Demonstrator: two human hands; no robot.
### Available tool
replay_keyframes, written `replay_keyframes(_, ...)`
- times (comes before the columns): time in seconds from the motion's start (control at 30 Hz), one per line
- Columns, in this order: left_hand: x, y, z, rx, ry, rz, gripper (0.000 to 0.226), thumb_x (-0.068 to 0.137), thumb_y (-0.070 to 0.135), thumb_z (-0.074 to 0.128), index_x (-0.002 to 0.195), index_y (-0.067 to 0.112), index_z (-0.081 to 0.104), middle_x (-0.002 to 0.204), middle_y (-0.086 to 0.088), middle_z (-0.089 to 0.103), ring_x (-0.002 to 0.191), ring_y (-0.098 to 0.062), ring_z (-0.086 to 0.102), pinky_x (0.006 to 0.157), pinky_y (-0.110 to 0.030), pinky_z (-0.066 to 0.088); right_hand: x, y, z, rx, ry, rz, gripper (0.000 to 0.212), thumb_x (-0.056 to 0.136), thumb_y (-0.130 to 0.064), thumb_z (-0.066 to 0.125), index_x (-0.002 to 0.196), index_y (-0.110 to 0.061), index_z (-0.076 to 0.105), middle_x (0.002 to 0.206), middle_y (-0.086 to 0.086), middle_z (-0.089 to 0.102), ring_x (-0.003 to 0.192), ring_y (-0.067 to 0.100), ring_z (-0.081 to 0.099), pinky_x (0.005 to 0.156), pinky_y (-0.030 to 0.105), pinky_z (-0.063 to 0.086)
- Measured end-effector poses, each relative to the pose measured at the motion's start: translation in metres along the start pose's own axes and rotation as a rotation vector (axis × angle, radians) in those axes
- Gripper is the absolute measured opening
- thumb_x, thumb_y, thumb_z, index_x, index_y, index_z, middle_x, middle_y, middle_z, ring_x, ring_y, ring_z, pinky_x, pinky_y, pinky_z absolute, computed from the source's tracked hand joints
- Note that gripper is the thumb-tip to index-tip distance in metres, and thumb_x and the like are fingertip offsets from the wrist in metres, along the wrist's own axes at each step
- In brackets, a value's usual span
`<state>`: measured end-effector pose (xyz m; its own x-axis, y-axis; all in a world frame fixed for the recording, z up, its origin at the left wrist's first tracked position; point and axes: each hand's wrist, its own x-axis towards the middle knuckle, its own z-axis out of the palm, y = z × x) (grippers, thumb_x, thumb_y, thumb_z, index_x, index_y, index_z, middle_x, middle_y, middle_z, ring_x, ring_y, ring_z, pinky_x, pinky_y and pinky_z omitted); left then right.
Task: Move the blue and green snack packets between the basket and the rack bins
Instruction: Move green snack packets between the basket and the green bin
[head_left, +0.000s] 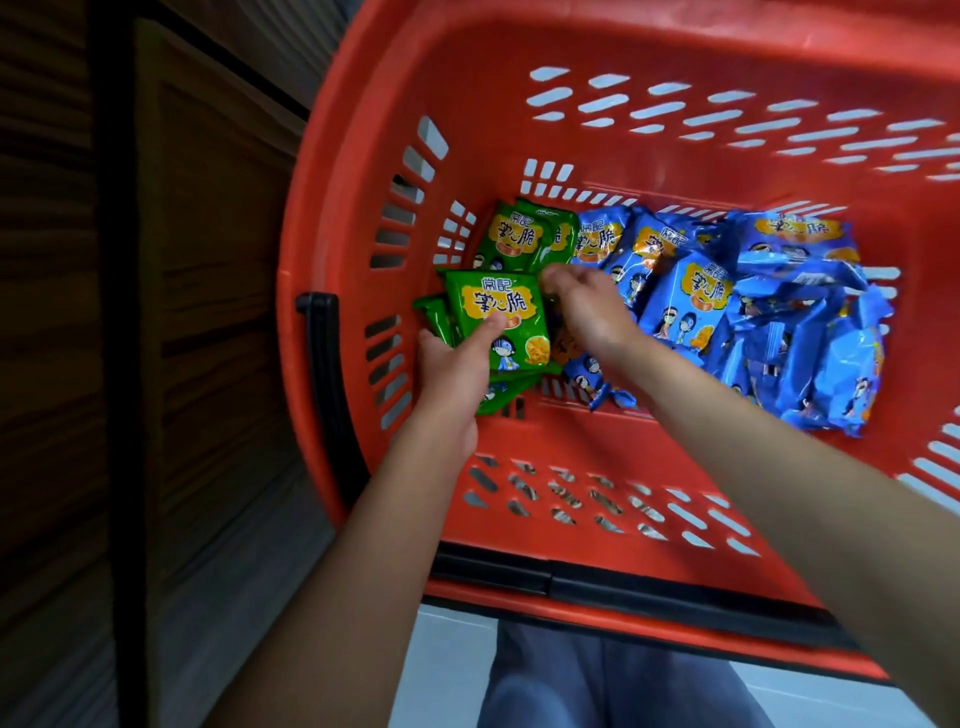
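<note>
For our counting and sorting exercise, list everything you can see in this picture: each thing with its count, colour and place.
basket: one, red with black handles, fills most of the view
green snack packets: at least five, green, basket's left end
blue snack packets: heap, too many to count, blue, basket's middle and right
wooden panelling: dark brown, left of basket
trousers: grey, bottom edge
left hand: grips a stack of green packets
right hand: between green and blue packets, fingers curled, grip unclear
</note>
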<state>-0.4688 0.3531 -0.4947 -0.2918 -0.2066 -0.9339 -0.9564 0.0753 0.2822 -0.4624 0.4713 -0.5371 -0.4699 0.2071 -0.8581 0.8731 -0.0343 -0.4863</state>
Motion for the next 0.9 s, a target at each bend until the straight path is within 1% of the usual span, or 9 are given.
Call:
replay_keyframes(0.1, 0.003, -0.005, 0.002, 0.013, 0.035, -0.026, 0.075, 0.084, 0.024, 0.069, 0.145, 0.01, 0.029, 0.137, -0.015, 0.05, 0.12, -0.031, 0.054, 0.099, -0.049, 0.046, 0.025, -0.003, 0.002, -0.08, 0.075, 0.044, 0.032, 0.092, -0.025, 0.049, 0.107, 0.0, 0.063, 0.102, 0.012, 0.065, 0.088, 0.022, 0.057, 0.081, 0.033, 0.045)
replay_keyframes(0.23, 0.002, -0.016, 0.007, -0.013, 0.095, -0.063, 0.06, 0.085, 0.021, 0.068, 0.136, 0.008, 0.039, 0.127, -0.016, 0.057, 0.109, -0.031, 0.061, 0.091, -0.049, 0.051, 0.05, -0.01, 0.017, 0.011, 0.064, 0.142, 0.039, 0.087, -0.03, 0.061, 0.108, 0.003, 0.057, 0.093, 0.012, 0.063, 0.075, 0.021, 0.054, 0.066, 0.033, 0.044)
replay_keyframes(0.33, 0.005, -0.02, 0.008, -0.051, 0.074, -0.149, 0.051, 0.086, 0.019, 0.067, 0.13, 0.006, 0.045, 0.12, -0.019, 0.061, 0.102, -0.033, 0.064, 0.086, -0.05, 0.053, 0.063, -0.013, 0.029, 0.041, 0.088, 0.205, 0.055, 0.083, -0.035, 0.068, 0.122, -0.001, 0.048, 0.11, 0.014, 0.061, 0.097, 0.028, 0.062, 0.078, 0.036, 0.052)
replay_keyframes(0.4, 0.007, -0.02, 0.007, -0.043, 0.075, -0.164, 0.05, 0.086, 0.02, 0.067, 0.13, 0.007, 0.045, 0.119, -0.019, 0.062, 0.101, -0.033, 0.065, 0.087, -0.05, 0.053, 0.069, -0.014, 0.035, -0.014, 0.08, 0.225, 0.06, 0.081, -0.037, 0.07, 0.125, -0.003, 0.047, 0.117, 0.015, 0.06, 0.1, 0.029, 0.063, 0.084, 0.04, 0.054)
replay_keyframes(0.5, 0.007, -0.019, 0.006, -0.039, 0.062, -0.158, 0.051, 0.086, 0.02, 0.067, 0.13, 0.007, 0.044, 0.118, -0.019, 0.062, 0.099, -0.033, 0.065, 0.084, -0.048, 0.054, 0.075, -0.013, 0.036, -0.072, 0.13, 0.217, 0.053, 0.083, -0.035, 0.067, 0.123, -0.005, 0.048, 0.118, 0.012, 0.059, 0.103, 0.028, 0.06, 0.087, 0.039, 0.053)
replay_keyframes(0.6, 0.004, -0.017, 0.007, -0.053, 0.053, -0.165, 0.048, 0.087, 0.02, 0.065, 0.129, 0.006, 0.046, 0.117, -0.02, 0.062, 0.099, -0.033, 0.065, 0.083, -0.049, 0.054, 0.069, -0.011, 0.03, 0.058, 0.125, 0.207, 0.045, 0.086, -0.028, 0.063, 0.123, -0.006, 0.049, 0.12, 0.013, 0.06, 0.105, 0.03, 0.06, 0.09, 0.043, 0.052)
replay_keyframes(0.7, -0.001, -0.015, 0.007, -0.089, 0.038, -0.154, 0.047, 0.09, 0.021, 0.062, 0.13, 0.005, 0.045, 0.12, -0.02, 0.061, 0.102, -0.033, 0.064, 0.082, -0.046, 0.055, 0.048, -0.007, 0.012, 0.053, 0.148, 0.063, 0.021, 0.086, -0.02, 0.06, 0.105, -0.011, 0.056, 0.11, 0.01, 0.064, 0.102, 0.029, 0.063, 0.091, 0.044, 0.051)
replay_keyframes(0.8, -0.004, -0.013, 0.006, -0.06, 0.05, -0.139, 0.048, 0.09, 0.023, 0.062, 0.131, 0.006, 0.044, 0.121, -0.018, 0.061, 0.104, -0.032, 0.063, 0.082, -0.042, 0.055, 0.011, -0.007, -0.018, -0.167, 0.246, -0.231, 0.024, 0.082, -0.023, 0.055, 0.105, -0.017, 0.061, 0.099, 0.002, 0.067, 0.098, 0.024, 0.062, 0.087, 0.035, 0.048)
replay_keyframes(0.9, -0.009, -0.008, 0.005, -0.027, 0.035, -0.12, 0.048, 0.089, 0.022, 0.063, 0.13, 0.007, 0.046, 0.123, -0.019, 0.06, 0.108, -0.034, 0.061, 0.092, -0.051, 0.05, -0.019, -0.007, -0.044, -0.11, 0.251, -0.21, 0.022, 0.069, -0.033, 0.043, 0.083, -0.023, 0.057, 0.082, 0.001, 0.066, 0.084, 0.028, 0.062, 0.075, 0.041, 0.05)
